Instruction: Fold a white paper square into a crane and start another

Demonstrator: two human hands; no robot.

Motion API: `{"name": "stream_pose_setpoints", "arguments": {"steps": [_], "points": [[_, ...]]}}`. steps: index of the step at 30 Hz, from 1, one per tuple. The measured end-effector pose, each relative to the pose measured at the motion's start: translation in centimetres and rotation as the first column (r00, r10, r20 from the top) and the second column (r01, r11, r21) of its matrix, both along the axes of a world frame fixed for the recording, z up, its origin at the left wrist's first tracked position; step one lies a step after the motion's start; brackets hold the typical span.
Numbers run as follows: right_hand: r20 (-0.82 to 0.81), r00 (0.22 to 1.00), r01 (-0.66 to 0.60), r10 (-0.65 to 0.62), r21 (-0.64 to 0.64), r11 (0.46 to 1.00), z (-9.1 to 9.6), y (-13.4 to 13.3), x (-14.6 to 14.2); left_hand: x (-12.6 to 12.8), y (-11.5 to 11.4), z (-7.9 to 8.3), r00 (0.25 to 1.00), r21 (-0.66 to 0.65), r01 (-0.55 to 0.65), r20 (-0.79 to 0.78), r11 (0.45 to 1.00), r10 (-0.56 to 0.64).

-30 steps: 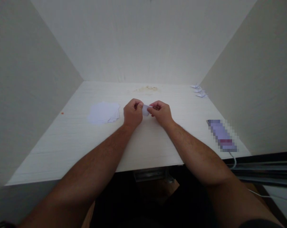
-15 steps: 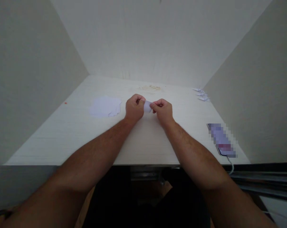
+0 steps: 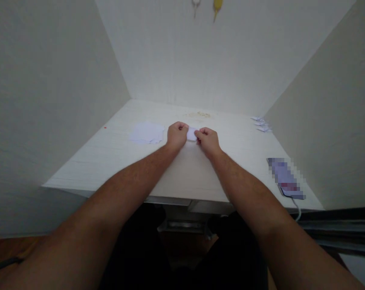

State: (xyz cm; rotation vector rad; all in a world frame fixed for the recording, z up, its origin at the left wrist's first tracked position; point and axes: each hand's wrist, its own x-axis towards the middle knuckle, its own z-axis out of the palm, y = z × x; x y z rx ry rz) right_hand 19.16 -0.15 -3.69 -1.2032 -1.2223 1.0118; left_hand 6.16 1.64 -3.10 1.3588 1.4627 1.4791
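Observation:
Between my two hands is a small piece of white paper, held just over the table. My left hand pinches its left end between thumb and fingers. At the other end, my right hand grips the paper with thumb and forefinger, the remaining fingers curled in. Left of my left hand lies a loose stack of white paper sheets, their edges uneven. Several small folded paper pieces rest at the far right, by the side wall.
A phone, blurred out, lies near the right edge with a white cable hanging off it. The white table is walled on three sides. Brownish stains mark its back. A small red spot is at left.
The view has shifted, so the table sits further right and hanging white and yellow objects show at the top. Both hands still hold the paper, whose face now looks flatter and brighter.

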Motion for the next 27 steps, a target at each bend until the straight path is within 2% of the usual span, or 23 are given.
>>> {"name": "stream_pose_setpoints", "arguments": {"steps": [5,9,13,15,17,21,23,27], "points": [[0.032,0.997,0.07,-0.068,-0.046,0.996,-0.2,1.0,0.3,0.9,1.5,-0.1,0.998,-0.063,0.005,-0.057,0.998,-0.009],[0.105,0.99,0.094,-0.091,-0.026,0.995,-0.4,1.7,0.4,0.9,2.3,-0.7,0.999,-0.016,0.006,-0.051,1.0,-0.007],[0.149,0.989,0.018,-0.02,0.02,1.0,-0.4,1.1,0.1,0.3,1.6,-0.5,0.997,0.009,-0.039,-0.073,0.999,0.04],[0.17,0.985,0.03,-0.032,0.015,0.999,-0.2,0.4,0.1,0.3,0.7,0.1,0.995,-0.01,-0.018,-0.103,1.0,0.017],[0.113,0.992,0.065,-0.063,-0.011,0.998,-0.3,0.2,0.1,0.5,0.3,0.5,0.991,-0.047,0.022,-0.132,0.999,-0.028],[-0.067,0.995,0.079,-0.08,-0.01,0.997,-0.7,0.7,0.0,0.5,0.6,0.6,0.982,-0.05,0.003,-0.186,0.999,-0.012],[-0.097,0.993,0.071,-0.071,-0.001,0.997,-0.5,0.4,-0.1,0.5,0.4,0.8,0.983,-0.052,0.009,-0.183,0.999,-0.019],[-0.045,0.996,0.074,-0.074,0.002,0.997,-0.3,0.2,-0.4,0.3,0.2,0.9,0.988,-0.043,0.029,-0.152,0.999,-0.035]]}}
